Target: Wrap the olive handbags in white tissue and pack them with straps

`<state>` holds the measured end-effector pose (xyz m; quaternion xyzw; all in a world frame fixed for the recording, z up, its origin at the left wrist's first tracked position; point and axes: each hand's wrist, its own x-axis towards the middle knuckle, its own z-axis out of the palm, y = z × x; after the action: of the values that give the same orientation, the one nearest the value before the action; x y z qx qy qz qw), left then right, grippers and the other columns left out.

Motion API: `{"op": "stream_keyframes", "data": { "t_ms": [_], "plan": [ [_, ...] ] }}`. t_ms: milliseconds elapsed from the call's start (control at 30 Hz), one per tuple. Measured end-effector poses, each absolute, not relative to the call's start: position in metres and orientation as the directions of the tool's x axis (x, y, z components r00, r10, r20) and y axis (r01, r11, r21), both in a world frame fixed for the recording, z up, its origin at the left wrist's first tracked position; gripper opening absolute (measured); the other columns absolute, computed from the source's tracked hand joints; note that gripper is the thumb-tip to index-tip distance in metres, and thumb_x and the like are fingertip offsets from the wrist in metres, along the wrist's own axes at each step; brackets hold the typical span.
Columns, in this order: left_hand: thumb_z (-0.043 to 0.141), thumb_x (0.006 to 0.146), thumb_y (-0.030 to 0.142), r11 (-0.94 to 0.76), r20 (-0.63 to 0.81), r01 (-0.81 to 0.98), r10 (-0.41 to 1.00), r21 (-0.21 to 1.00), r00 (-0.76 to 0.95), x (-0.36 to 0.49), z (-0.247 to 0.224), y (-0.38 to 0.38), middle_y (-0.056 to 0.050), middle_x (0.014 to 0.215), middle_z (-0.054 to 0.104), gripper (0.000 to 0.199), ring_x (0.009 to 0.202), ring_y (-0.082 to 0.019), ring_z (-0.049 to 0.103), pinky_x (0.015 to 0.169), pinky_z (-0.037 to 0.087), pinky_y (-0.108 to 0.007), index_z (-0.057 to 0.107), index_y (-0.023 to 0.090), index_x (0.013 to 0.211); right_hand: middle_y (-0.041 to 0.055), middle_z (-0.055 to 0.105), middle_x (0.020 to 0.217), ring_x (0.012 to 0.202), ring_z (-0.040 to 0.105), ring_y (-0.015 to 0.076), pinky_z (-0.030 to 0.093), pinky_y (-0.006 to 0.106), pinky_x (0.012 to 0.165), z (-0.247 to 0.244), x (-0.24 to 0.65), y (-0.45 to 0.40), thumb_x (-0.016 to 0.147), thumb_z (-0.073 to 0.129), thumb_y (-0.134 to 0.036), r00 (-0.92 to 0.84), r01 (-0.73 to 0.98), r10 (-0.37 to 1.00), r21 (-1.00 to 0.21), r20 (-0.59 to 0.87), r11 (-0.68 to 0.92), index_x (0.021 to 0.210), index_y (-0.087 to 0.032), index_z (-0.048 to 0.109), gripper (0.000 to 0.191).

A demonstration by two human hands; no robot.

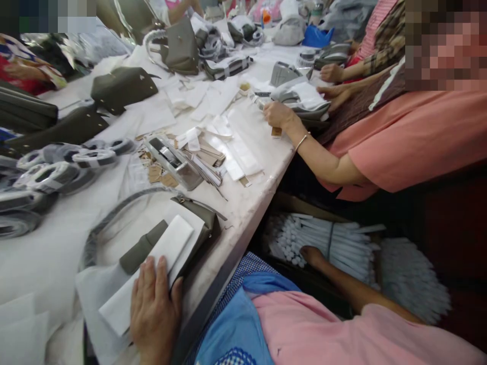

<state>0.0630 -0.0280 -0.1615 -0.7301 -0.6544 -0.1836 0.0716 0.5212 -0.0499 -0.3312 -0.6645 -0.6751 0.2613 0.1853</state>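
My left hand (155, 299) lies flat, fingers stretched out, on a folded white strip (167, 248). Under that strip is an olive-green handbag (208, 215) on its side near the table edge, with white sheets over it and its wrapped handle (93, 238) looping to the left. Down to the right, my right hand (311, 256) reaches into a box beside the table, against a bundle of white paper-like rolls (342, 243). Its fingers are dark and partly hidden, so I cannot make out whether it grips a roll.
A tape dispenser (173, 162) stands beyond the bag, beside cardboard tags (162, 177) and paper strips. Wrapped coiled straps (53, 175) and more green bags (124, 88) lie to the left. Along the table's right side, a co-worker's hand (279, 115) works at another bag.
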Motion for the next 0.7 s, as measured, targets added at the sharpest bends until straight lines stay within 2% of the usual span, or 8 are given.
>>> {"op": "stream_keyframes", "data": {
  "t_ms": [200,267,433,533,633,700],
  "plan": [
    [0.057,0.094,0.03,-0.119,0.372,0.983,0.927,0.141,0.059,0.066,-0.16,-0.027,-0.011,0.161,0.03,0.07,0.143,-0.036,0.036,0.117,0.033,-0.059,0.022,0.026,0.155,0.0071,0.064,0.12,0.103,0.063,0.0216,0.056,0.039,0.085,-0.352,0.522,-0.061,0.095,0.061,-0.037,-0.012,0.842,0.995,-0.537,-0.099,-0.043,0.119,-0.026,0.062,0.026],
    [0.056,0.094,0.031,-0.106,0.361,0.983,0.931,0.149,0.046,0.066,-0.159,-0.028,-0.01,0.162,0.028,0.07,0.144,-0.036,0.035,0.117,0.032,-0.059,0.022,0.027,0.155,0.0078,0.066,0.117,0.101,0.064,0.0216,0.056,0.041,0.085,-0.352,0.526,-0.061,0.096,0.059,-0.04,0.002,0.847,0.994,-0.528,-0.11,-0.061,0.119,-0.025,0.063,0.027],
    [0.055,0.095,0.031,-0.093,0.342,0.981,0.939,0.168,0.03,0.067,-0.157,-0.028,-0.009,0.162,0.026,0.069,0.144,-0.037,0.034,0.118,0.031,-0.06,0.021,0.027,0.155,0.0066,0.07,0.1,0.086,0.066,0.0178,0.056,0.036,0.079,-0.343,0.521,-0.042,0.098,0.055,-0.042,0.115,0.827,0.985,-0.537,-0.126,-0.165,0.106,-0.02,0.066,0.026],
    [0.054,0.095,0.031,-0.087,0.345,0.981,0.938,0.174,0.022,0.069,-0.156,-0.027,-0.008,0.162,0.027,0.068,0.144,-0.037,0.035,0.118,0.031,-0.061,0.022,0.027,0.155,0.0068,0.072,0.091,0.085,0.069,0.0232,0.056,0.039,0.078,-0.325,0.505,-0.016,0.096,0.052,-0.043,0.207,0.786,0.975,-0.581,-0.076,-0.212,0.106,-0.021,0.068,0.029],
    [0.055,0.094,0.032,-0.106,0.362,0.978,0.931,0.181,0.034,0.071,-0.154,-0.027,-0.009,0.162,0.028,0.069,0.143,-0.039,0.035,0.117,0.033,-0.061,0.023,0.026,0.155,0.0086,0.072,0.106,0.1,0.067,0.0281,0.055,0.044,0.087,-0.284,0.484,0.015,0.096,0.046,-0.046,0.275,0.719,0.961,-0.666,0.011,-0.198,0.115,-0.023,0.063,0.035],
    [0.057,0.093,0.032,-0.115,0.368,0.976,0.929,0.187,0.039,0.071,-0.153,-0.027,-0.009,0.162,0.028,0.071,0.143,-0.04,0.035,0.116,0.033,-0.062,0.023,0.026,0.155,0.0092,0.07,0.113,0.103,0.067,0.0264,0.054,0.043,0.091,-0.245,0.471,0.031,0.098,0.044,-0.047,0.311,0.667,0.948,-0.727,0.07,-0.165,0.12,-0.023,0.059,0.036]
  ]
}}
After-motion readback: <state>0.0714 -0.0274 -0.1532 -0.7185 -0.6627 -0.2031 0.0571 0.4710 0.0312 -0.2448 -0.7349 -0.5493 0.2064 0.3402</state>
